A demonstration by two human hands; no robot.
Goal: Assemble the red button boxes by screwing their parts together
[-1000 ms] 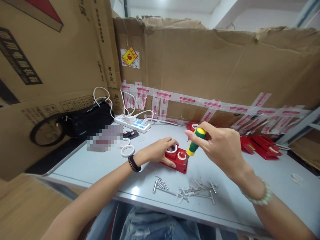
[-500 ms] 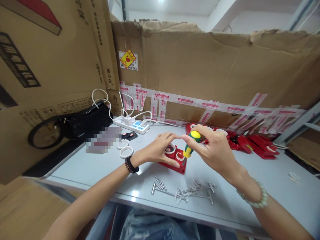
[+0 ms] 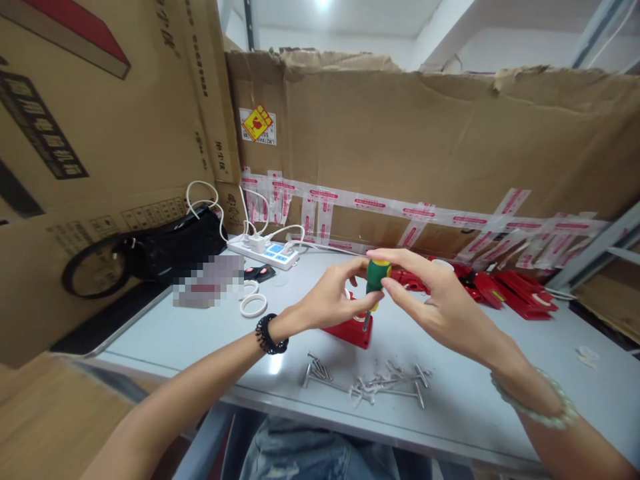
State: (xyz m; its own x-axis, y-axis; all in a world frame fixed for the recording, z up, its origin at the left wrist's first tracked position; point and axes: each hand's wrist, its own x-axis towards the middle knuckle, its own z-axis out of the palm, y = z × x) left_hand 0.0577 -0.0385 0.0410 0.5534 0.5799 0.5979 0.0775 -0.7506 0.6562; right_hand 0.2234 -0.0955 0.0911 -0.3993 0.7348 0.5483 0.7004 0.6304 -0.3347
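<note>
A green and yellow screwdriver (image 3: 377, 275) stands nearly upright, its metal tip over the right part of a red block (image 3: 356, 333) on the table. My right hand (image 3: 433, 300) pinches its handle between thumb and fingers. From the left, my left hand (image 3: 337, 297) has its thumb and fingers closed round the lower handle. Behind my left hand the block is mostly hidden, with part of a white ring showing. In front of the block lie metal screws (image 3: 320, 368) and T-shaped metal bars (image 3: 400, 390) with bits of clear plastic.
White rings (image 3: 253, 305) and a black pouch (image 3: 259, 273) lie to the left. Behind them are a power strip (image 3: 265, 252) with cables and a black bag (image 3: 173, 247). More red parts (image 3: 520, 293) sit at the back right, before a taped cardboard wall (image 3: 425, 133).
My left hand has moved from the red block up to the screwdriver. The right hand's fingers have shifted on the handle, which now stands more upright.
</note>
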